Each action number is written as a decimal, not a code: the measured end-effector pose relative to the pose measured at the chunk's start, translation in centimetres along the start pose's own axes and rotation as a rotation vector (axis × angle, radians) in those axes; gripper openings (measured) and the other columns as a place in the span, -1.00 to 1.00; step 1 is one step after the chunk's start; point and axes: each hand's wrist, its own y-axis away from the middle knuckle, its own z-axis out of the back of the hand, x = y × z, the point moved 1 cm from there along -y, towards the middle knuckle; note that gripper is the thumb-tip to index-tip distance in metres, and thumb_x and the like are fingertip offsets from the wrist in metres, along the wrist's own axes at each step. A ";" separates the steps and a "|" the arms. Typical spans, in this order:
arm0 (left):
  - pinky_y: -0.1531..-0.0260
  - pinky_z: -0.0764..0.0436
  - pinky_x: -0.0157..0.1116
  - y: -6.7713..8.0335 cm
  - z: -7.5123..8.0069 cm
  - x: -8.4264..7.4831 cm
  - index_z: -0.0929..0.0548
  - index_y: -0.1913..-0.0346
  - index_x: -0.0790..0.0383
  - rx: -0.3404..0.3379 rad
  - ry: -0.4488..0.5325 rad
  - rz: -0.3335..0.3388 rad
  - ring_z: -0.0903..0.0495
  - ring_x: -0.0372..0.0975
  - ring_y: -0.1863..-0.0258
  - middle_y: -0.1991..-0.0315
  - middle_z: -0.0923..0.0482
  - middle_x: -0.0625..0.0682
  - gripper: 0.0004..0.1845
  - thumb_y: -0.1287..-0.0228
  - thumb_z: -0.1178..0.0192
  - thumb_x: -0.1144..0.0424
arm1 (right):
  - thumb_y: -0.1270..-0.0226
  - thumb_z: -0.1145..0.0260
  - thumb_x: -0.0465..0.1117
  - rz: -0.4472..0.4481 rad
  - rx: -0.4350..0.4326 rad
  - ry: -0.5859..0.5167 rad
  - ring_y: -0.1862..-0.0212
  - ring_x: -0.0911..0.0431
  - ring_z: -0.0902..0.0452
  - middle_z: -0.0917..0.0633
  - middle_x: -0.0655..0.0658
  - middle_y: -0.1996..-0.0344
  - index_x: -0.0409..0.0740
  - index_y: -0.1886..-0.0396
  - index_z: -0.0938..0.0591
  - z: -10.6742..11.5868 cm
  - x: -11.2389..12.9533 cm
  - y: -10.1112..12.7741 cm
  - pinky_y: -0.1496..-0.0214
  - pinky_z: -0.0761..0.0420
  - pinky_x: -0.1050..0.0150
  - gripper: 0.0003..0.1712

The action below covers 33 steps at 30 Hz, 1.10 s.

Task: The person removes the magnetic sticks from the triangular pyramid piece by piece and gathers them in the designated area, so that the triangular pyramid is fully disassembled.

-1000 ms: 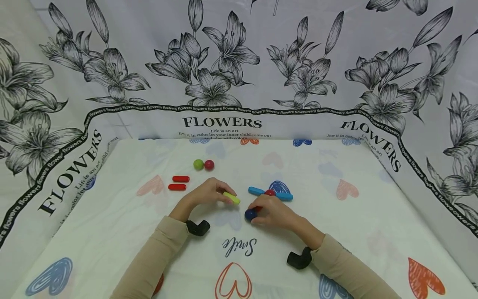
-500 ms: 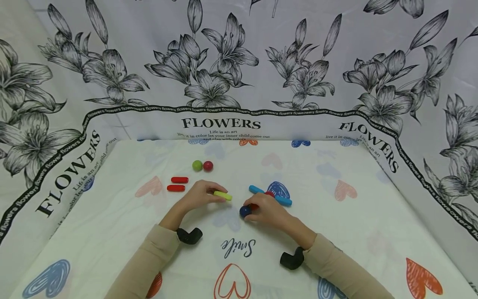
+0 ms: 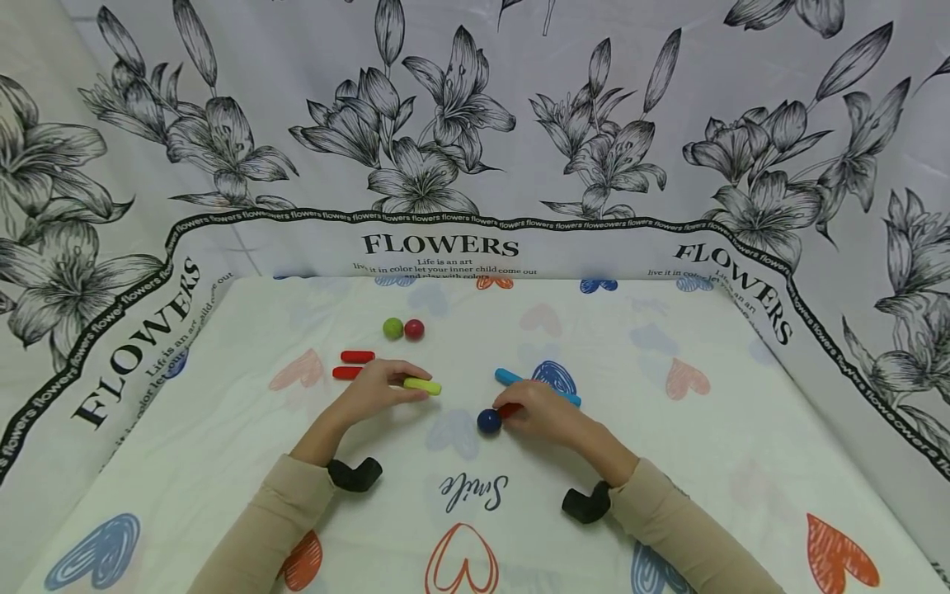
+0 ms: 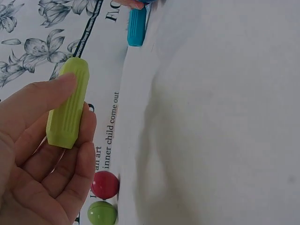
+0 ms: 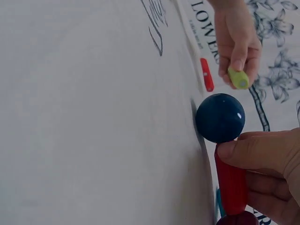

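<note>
My left hand [image 3: 374, 392] pinches a ribbed yellow-green stick [image 4: 69, 103] between thumb and fingers, held off the table. Across from it, my right hand [image 3: 549, 410] grips a red stick [image 5: 231, 183]. A dark blue ball [image 5: 220, 118] sits at that stick's near end, and a dark red ball [image 5: 238, 219] is at its other end. Two light blue sticks, the left one [image 3: 507, 376] and the right one [image 3: 573, 399], show behind the right hand. In the head view that hand hides where they meet.
Left of the left hand lie two red sticks, the far one [image 3: 358, 356] and the near one [image 3: 345, 373], partly behind the fingers. Further back, a green ball [image 3: 392, 328] and a red ball [image 3: 414, 329] stand side by side on the heart-print cloth [image 3: 631, 462].
My left hand has drawn away to the left with the yellow-green stick. The right fingers have slid back off the dark blue ball onto the red stick.
</note>
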 end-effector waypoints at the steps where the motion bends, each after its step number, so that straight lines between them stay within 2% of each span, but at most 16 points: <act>1: 0.00 -0.64 -0.40 0.1 0.1 0.1 -0.72 0.03 0.17 -0.003 -0.003 0.002 -0.66 -0.18 0.11 0.09 -0.73 0.07 -0.68 -0.14 -0.38 0.17 | -0.16 -0.40 -0.34 -0.001 -0.006 0.009 0.09 0.10 -0.68 -0.78 -0.09 0.17 -0.16 0.13 -0.73 0.0 -0.1 0.0 0.00 -0.69 0.26 -0.76; 7: 0.08 -0.62 -0.52 0.9 0.9 0.7 -0.72 0.05 0.21 -0.023 0.005 -0.016 -0.67 -0.18 0.14 0.10 -0.72 0.12 -0.67 -0.12 -0.40 0.18 | -0.18 -0.40 -0.32 0.008 -0.031 0.025 0.12 0.12 -0.69 -0.79 -0.06 0.21 -0.12 0.18 -0.74 -0.1 -0.4 -0.1 0.03 -0.69 0.29 -0.81; 15: 0.11 -0.60 -0.54 1.8 2.3 1.9 -0.74 0.11 0.15 -0.053 0.004 -0.015 -0.64 -0.44 0.26 0.16 -0.71 0.10 -0.72 -0.07 -0.42 0.20 | -0.15 -0.42 -0.29 0.014 -0.075 0.059 0.18 0.12 -0.71 -0.80 -0.07 0.26 -0.16 0.23 -0.76 -0.3 -0.3 -0.3 0.09 -0.69 0.32 -0.84; 20: 0.11 -0.60 -0.56 2.5 3.1 2.8 -0.73 0.11 0.17 -0.067 -0.001 -0.006 -0.61 -0.53 0.27 0.15 -0.72 0.13 -0.71 -0.08 -0.42 0.20 | -0.16 -0.42 -0.28 0.001 -0.085 0.055 0.17 0.12 -0.71 -0.80 -0.06 0.26 -0.15 0.24 -0.76 -0.3 -0.2 -0.3 0.08 -0.69 0.33 -0.84; 33: 0.14 -0.61 -0.53 4.0 5.0 3.8 -0.73 0.11 0.22 -0.131 -0.056 -0.028 -0.61 -0.47 0.23 0.06 -0.70 0.19 -0.70 -0.07 -0.42 0.22 | -0.15 -0.42 -0.26 -0.009 -0.071 0.051 0.19 0.14 -0.70 -0.80 -0.05 0.27 -0.12 0.25 -0.77 -0.4 0.0 -0.6 0.12 -0.67 0.34 -0.85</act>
